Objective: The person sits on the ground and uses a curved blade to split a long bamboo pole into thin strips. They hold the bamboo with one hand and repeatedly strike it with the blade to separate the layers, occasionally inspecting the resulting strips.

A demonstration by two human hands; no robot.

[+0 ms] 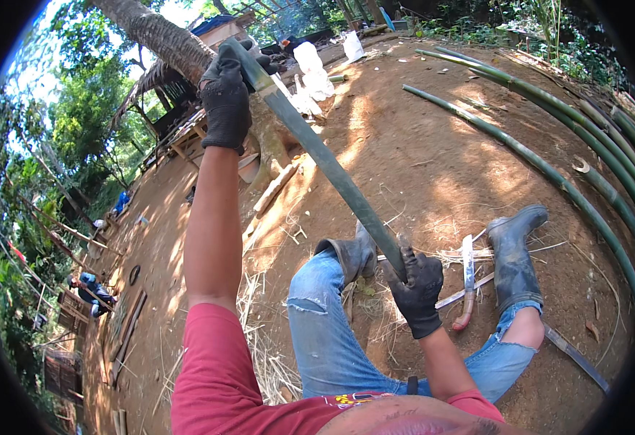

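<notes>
A length of green bamboo point(324, 159) slants across the view, from high on the left down to the middle. Around its upper end, near a node, my left hand point(226, 98) is closed in a black glove, the arm stretched out. My right hand point(416, 288), also gloved in black, grips the lower end, one finger lying along the bamboo. Just right of that hand, a machete point(468, 270) with a brownish-red handle lies on the ground between my boots. Pale shavings point(266, 355) and thin strips are strewn about my legs. My palms are hidden.
Several long green bamboo poles point(528, 156) lie on the dirt at the right. Another long blade point(577, 357) rests beside my right leg. A tree trunk point(165, 43) leans at the upper left near a thatched shelter point(154, 80). Farther left, a person point(94, 291) sits bent over.
</notes>
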